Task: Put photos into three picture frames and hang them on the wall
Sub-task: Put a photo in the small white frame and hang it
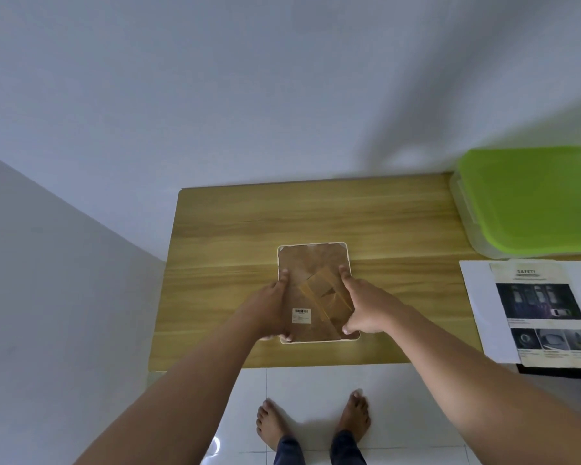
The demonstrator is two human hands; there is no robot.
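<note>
A picture frame (316, 290) lies face down near the front middle of the wooden surface (235, 223), its brown backing board up, with a folded stand across the back and a small white barcode sticker (301, 315) near its lower edge. The left hand (271, 310) grips the frame's left edge, fingers laid on the backing and thumb at the near corner. The right hand (363, 308) holds the right edge the same way, forefinger stretched along the backing and thumb pressed at the near right corner. Both hands are partly closed on the frame, which rests flat on the surface.

At the far right stands a clear plastic box (463, 209) shut with a green lid (530, 199); what is inside cannot be made out. Near it on the right lies a printed sheet (544, 310) with dark photos and a heading, resting on white paper (480, 303). Bare feet (272, 427) stand on the white tiled floor (316, 380) below the surface's near edge
</note>
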